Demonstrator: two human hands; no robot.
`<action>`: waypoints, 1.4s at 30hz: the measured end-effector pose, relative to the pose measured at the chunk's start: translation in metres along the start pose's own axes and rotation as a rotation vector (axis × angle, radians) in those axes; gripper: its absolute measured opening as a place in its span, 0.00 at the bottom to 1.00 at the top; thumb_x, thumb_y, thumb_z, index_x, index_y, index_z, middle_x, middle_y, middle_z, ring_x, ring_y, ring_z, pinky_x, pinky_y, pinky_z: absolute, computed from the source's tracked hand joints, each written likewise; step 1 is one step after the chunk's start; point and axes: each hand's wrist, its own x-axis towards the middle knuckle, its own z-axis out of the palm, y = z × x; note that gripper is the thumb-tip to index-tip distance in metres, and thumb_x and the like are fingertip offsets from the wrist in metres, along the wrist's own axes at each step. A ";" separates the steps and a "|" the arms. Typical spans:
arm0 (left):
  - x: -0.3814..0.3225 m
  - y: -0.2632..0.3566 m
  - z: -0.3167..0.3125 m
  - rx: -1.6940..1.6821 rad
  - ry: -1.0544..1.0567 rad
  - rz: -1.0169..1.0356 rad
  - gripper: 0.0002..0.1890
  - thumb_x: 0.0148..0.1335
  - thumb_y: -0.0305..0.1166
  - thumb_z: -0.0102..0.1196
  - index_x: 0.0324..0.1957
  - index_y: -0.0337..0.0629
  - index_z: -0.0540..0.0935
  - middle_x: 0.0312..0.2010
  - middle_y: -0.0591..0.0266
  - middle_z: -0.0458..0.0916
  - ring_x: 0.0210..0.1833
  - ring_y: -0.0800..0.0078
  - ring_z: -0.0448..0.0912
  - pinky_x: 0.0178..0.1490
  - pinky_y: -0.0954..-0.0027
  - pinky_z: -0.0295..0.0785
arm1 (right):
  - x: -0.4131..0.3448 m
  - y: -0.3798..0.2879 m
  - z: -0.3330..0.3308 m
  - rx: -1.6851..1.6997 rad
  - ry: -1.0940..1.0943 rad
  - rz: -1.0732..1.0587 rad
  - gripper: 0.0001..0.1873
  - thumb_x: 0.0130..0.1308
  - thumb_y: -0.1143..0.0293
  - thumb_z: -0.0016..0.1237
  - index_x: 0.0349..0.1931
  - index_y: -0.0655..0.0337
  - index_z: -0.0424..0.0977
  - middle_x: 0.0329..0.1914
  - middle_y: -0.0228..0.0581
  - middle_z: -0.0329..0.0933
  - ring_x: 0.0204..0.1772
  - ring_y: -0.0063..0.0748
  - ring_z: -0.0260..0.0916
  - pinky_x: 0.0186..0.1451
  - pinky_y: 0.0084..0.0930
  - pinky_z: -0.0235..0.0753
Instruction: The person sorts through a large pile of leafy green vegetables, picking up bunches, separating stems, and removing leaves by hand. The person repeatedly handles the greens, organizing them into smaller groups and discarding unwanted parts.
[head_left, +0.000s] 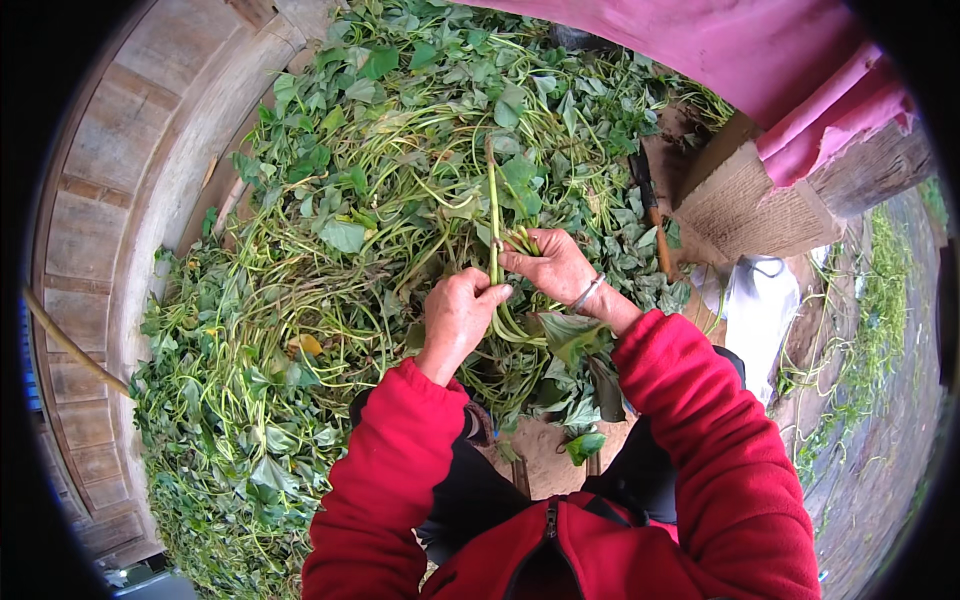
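Note:
Between thumb and fingers my left hand (461, 311) grips a thick green vine stem (493, 199), which points up and away from me, its tip browned. My right hand (559, 270), with a metal bangle (588, 292) at the wrist, holds a small bunch of cut leaf stalks (520, 241). Its thumb presses against the same stem just above my left hand. Large green leaves (574, 337) hang below my right hand. A deep heap of leafy vines (300, 259), apparently sweet potato, spreads under and beyond both hands.
A knife with a dark blade and wooden handle (660, 244) lies right of the heap. Beside it are a wooden block (757, 199), pink cloth (697, 52) and a white plastic bag (759, 315). A wood-panelled wall (86, 240) borders the left, with a thin pole (71, 341) across it.

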 end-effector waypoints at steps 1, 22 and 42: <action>-0.001 0.001 0.003 0.017 0.039 0.022 0.11 0.45 0.31 0.59 0.21 0.32 0.73 0.12 0.58 0.71 0.14 0.76 0.67 0.20 0.72 0.62 | 0.000 0.001 -0.001 -0.050 -0.004 -0.003 0.08 0.53 0.72 0.48 0.31 0.68 0.72 0.20 0.28 0.70 0.27 0.13 0.58 0.30 0.18 0.66; -0.005 -0.037 -0.031 0.207 -0.108 0.119 0.03 0.47 0.21 0.51 0.22 0.32 0.70 0.17 0.53 0.73 0.20 0.67 0.72 0.26 0.68 0.65 | 0.010 -0.020 -0.060 -1.095 0.155 -0.326 0.08 0.54 0.72 0.41 0.33 0.65 0.66 0.24 0.49 0.69 0.31 0.48 0.69 0.33 0.35 0.70; 0.017 -0.023 -0.018 -0.814 -0.309 -0.193 0.11 0.54 0.33 0.51 0.32 0.32 0.75 0.22 0.65 0.74 0.22 0.80 0.70 0.27 0.81 0.64 | -0.007 0.009 0.009 0.089 -0.263 0.199 0.06 0.52 0.72 0.52 0.29 0.62 0.72 0.17 0.24 0.67 0.19 0.15 0.58 0.22 0.16 0.61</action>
